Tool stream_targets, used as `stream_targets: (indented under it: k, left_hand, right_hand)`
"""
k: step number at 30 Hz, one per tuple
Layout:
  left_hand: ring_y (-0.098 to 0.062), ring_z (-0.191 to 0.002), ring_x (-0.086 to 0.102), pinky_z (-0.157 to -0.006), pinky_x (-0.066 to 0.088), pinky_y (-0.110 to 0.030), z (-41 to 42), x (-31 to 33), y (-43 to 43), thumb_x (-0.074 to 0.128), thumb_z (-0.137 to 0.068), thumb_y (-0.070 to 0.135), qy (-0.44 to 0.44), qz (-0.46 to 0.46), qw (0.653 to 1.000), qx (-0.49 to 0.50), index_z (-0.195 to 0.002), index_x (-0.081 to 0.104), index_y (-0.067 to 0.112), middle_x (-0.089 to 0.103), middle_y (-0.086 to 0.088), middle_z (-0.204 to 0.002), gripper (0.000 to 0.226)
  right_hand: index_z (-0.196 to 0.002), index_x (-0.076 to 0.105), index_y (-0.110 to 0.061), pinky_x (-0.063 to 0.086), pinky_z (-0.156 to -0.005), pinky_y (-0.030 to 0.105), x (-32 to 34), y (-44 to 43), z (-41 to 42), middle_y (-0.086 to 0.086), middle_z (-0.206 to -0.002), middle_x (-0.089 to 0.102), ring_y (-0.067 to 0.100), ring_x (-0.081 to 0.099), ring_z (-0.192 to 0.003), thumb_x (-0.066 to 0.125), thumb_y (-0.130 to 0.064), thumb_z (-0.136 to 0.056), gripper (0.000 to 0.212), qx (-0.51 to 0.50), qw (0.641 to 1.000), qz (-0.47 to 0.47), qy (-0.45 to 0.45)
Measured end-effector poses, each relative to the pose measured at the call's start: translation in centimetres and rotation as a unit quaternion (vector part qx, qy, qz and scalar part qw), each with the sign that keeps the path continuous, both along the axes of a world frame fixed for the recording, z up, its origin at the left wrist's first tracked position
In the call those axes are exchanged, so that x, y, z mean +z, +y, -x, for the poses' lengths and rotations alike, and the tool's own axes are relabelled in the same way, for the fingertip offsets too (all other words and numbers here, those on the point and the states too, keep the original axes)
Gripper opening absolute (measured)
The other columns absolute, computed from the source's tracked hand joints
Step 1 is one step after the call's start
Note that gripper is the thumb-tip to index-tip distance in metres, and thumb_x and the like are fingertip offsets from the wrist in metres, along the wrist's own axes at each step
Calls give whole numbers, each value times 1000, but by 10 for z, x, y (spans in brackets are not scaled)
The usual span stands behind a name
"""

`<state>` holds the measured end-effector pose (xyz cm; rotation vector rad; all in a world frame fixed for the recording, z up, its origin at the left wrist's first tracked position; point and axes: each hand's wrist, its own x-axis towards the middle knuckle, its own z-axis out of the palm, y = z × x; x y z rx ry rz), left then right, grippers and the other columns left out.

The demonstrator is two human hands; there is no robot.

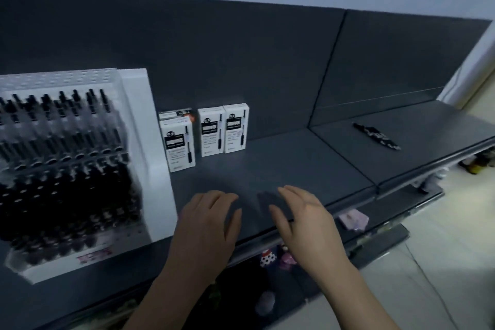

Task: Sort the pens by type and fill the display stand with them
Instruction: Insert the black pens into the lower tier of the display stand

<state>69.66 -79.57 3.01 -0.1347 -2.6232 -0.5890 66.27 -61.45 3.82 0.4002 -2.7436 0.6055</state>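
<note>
A white display stand (139, 104) sits at the left of a dark grey shelf (281, 158), its tiers packed with several black pens (67, 169). To its right stand white pen boxes (178, 144), two more (223, 130) side by side behind them. A small bundle of black pens (376, 136) lies far right on the shelf. My left hand (207, 225) and my right hand (305, 222) hover over the shelf's front edge, fingers relaxed and spread, holding nothing.
A dark back panel (214, 61) rises behind the shelf. Below the front edge, a lower shelf holds colourful small items (276, 256) and a pink packet (352, 218). A pale floor (442, 262) lies at the right.
</note>
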Motion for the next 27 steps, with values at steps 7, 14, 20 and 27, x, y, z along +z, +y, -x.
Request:
stream_targets:
  k: [7,14,20,27]
  left_hand:
    - [-20,-89,62,-76,54,-36,66,-3,124,39,-90,40,10,-33,998,-60,-107,69,14,67,2,-102,42]
    - [-19,-87,61,-75,53,-34,126,-10,218,39,-91,39,4,-27,995,-95,-106,68,14,67,2,-100,41]
    - [-16,-88,60,-76,51,-30,188,-13,270,50,-94,34,-8,-20,993,-113,-109,68,15,67,5,-101,29]
    - [-12,-93,56,-81,42,-23,277,-14,313,56,-93,29,-30,-25,991,-125,-114,65,19,64,8,-106,25]
  right_hand:
    - [-124,64,-13,45,-96,27,6,139,41,3,-126,64,21,59,-118,64,-35,-90,41,-72,997,-22,-21]
    - [-132,57,-18,38,-100,24,2,239,78,-2,-135,57,17,51,-126,53,-40,-95,43,-106,992,-24,-58]
    - [-130,58,-17,39,-99,24,-1,293,135,-2,-132,58,18,52,-125,55,-37,-95,40,-127,990,-4,-60]
    - [-134,53,-18,37,-99,20,-3,339,218,-3,-133,56,15,50,-124,48,-39,-97,43,-134,988,-8,-82]
